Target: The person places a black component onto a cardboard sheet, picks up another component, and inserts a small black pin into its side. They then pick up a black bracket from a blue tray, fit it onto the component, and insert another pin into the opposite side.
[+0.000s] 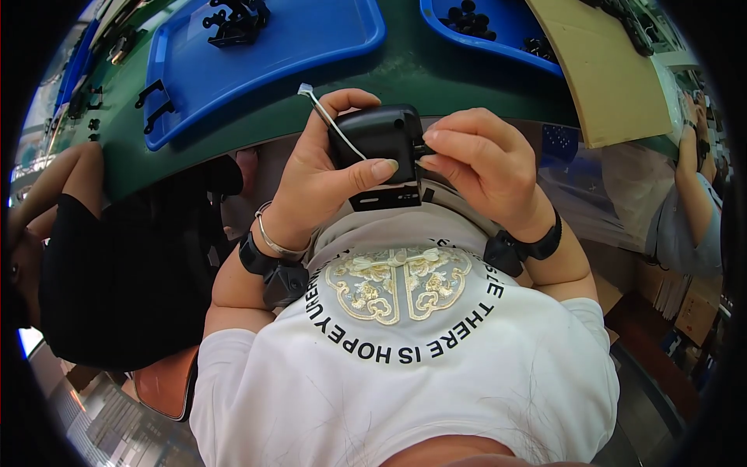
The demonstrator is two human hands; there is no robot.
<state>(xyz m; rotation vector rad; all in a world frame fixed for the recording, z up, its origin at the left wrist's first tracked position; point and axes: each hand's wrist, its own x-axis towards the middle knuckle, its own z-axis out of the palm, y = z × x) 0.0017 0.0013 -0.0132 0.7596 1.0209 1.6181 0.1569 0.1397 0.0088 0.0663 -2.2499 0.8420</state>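
A black plastic housing [377, 132] with rounded corners is held up in front of my body, near the table's front edge. My left hand [307, 175] is closed around its left side, thumb across the near face. A thin white cable [336, 124] with a white plug at its end sticks out past my left fingers. Below the housing shows a black slotted bracket [385, 198]. My right hand [490, 163] pinches a small black knob [421, 149] at the housing's right side; the fingertips hide most of it.
On the green table [467, 86] a blue tray [303, 43] holds black metal brackets [237, 22]. Another black bracket [156, 107] lies over its left rim. A second blue tray [502, 45] holds round black knobs [467, 19], beside a cardboard sheet [595, 70]. People sit at both sides.
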